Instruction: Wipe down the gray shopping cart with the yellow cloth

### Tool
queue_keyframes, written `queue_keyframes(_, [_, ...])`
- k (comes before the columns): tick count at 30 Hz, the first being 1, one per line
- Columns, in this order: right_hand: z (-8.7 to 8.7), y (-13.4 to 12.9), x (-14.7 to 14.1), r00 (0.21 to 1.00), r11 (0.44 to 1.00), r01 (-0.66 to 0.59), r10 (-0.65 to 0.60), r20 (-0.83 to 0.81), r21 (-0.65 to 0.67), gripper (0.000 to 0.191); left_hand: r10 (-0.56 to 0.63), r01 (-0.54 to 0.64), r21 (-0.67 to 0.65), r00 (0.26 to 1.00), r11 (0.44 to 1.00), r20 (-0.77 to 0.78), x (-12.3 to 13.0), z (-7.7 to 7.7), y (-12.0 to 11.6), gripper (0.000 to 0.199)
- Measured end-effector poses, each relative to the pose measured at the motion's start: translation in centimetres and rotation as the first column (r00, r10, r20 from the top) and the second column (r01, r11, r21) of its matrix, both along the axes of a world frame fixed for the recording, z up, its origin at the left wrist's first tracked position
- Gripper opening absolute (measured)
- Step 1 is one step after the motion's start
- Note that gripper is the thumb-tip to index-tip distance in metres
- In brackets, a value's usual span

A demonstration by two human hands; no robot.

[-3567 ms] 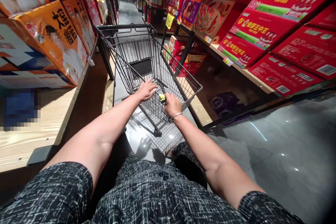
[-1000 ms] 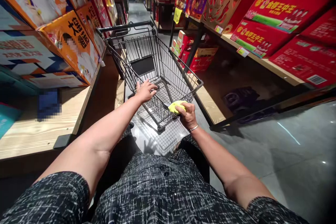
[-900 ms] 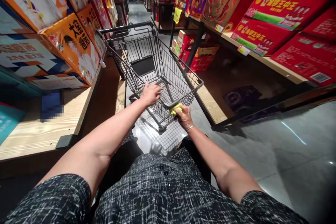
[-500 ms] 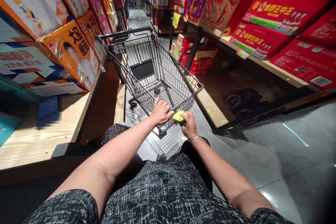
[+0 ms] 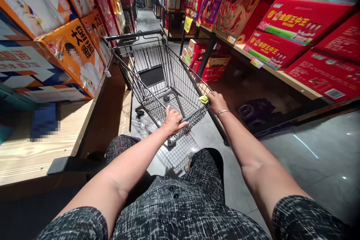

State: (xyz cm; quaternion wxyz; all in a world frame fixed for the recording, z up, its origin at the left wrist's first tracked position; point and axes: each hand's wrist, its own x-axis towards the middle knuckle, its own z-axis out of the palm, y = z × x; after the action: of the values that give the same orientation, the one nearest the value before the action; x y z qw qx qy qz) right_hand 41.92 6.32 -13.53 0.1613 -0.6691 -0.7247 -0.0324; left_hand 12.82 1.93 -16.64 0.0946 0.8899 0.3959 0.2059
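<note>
A dark wire shopping cart (image 5: pixel 157 99) stands in front of me, its basket holding nothing that I can see. My left hand (image 5: pixel 172 120) grips the near end of the basket rim, fingers over the bar and thumb along it. At the rim's near right corner, my right hand (image 5: pixel 217 102) is closed around a yellow-green cloth (image 5: pixel 203 99), pressing it against the bar. Part of the cloth is hidden under the fingers. A bracelet circles my right wrist.
Orange and white cartons (image 5: pixel 73 50) fill the left shelf, with a dark blue item (image 5: pixel 45 121) on its bare wood. Red boxes (image 5: pixel 295 18) are stacked on the right shelf. Below it lies a purple package (image 5: pixel 255 112). A tiled aisle (image 5: pixel 144 18) runs ahead beyond the cart.
My right hand has moved right and forward with the cloth, from the middle of the near rim to its right corner. The left hand stays on the rim.
</note>
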Motion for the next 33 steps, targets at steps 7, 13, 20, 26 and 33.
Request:
queue_keyframes(7, [0.2, -2.1, -4.2, 0.945, 0.941, -0.323, 0.326, 0.021, -0.102, 0.039, -0.017, 0.017, -0.007, 1.0, 1.0, 0.025, 0.6, -0.1, 0.3, 0.027])
queue_keyframes(13, [2.0, -1.6, -4.6, 0.95, 0.917, -0.293, 0.311, 0.024, -0.27, 0.024, -0.041, 0.042, -0.045, 0.999, 0.998, 0.028, 0.7, -0.2, 0.7, 0.027])
queue_keyframes(20, [2.3, -0.7, -3.8, 0.965, 0.922, -0.25, 0.26, -0.004, -0.297, 0.033, -0.101, 0.104, -0.074, 0.994, 0.992, 0.039, 0.6, 0.1, 1.1, 0.026])
queue_keyframes(26, [2.1, -1.4, -6.9, 0.969, 0.924, -0.235, 0.246, -0.001, -0.302, 0.036, -0.132, 0.134, -0.096, 0.991, 0.986, 0.032, -2.9, 0.2, 1.9, 0.028])
queue_keyframes(33, [2.4, -1.4, -14.4, 0.978, 0.939, -0.191, 0.208, 0.029, -0.287, 0.036, -0.166, 0.159, -0.102, 0.984, 0.982, -0.061, -10.9, 1.1, 4.7, 0.022])
